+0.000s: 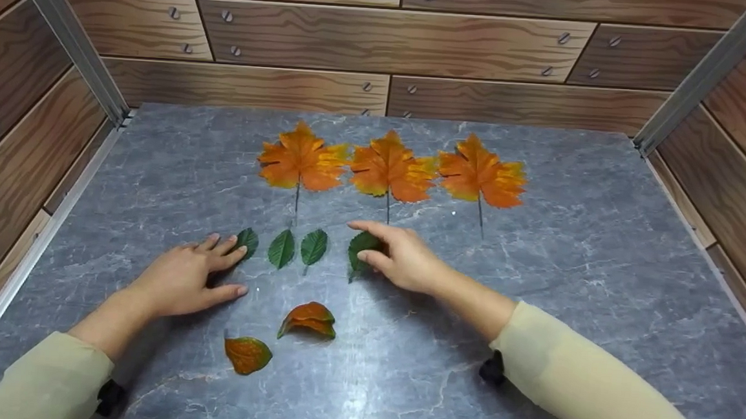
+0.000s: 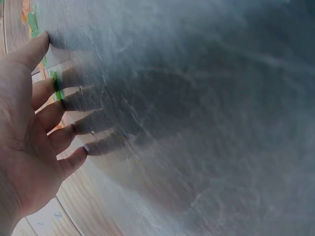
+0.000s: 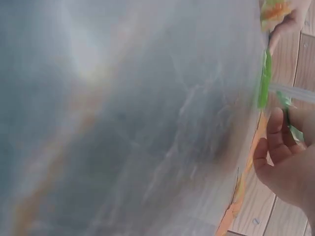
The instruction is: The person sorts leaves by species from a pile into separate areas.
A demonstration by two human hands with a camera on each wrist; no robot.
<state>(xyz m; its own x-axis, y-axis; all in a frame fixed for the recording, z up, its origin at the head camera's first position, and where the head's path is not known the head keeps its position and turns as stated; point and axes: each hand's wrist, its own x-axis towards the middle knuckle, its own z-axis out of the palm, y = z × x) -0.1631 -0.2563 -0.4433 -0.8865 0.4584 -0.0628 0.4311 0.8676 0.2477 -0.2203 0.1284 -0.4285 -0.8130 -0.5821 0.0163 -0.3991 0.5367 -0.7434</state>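
My left hand (image 1: 181,277) rests with its fingers extended on the leftmost green leaf (image 1: 250,243); its fingertips cover part of that leaf. In the left wrist view, the left hand (image 2: 34,132) has its fingers spread over the tabletop. Between the hands lie two more green leaves, one on the left (image 1: 281,249) and one on the right (image 1: 313,247). My right hand (image 1: 405,258) pinches another green leaf (image 1: 358,247), partly hidden behind the thumb. That leaf (image 3: 285,110) stands out past the fingertips of the right hand (image 3: 290,162) in the right wrist view.
Three orange maple leaves, left (image 1: 301,163), middle (image 1: 391,172) and right (image 1: 480,177), lie in a row farther back, stems toward me. Nearer lie a curled orange-green leaf (image 1: 309,320) and a flatter one (image 1: 247,355). Wood-patterned walls (image 1: 390,42) surround the grey marbled table (image 1: 604,249).
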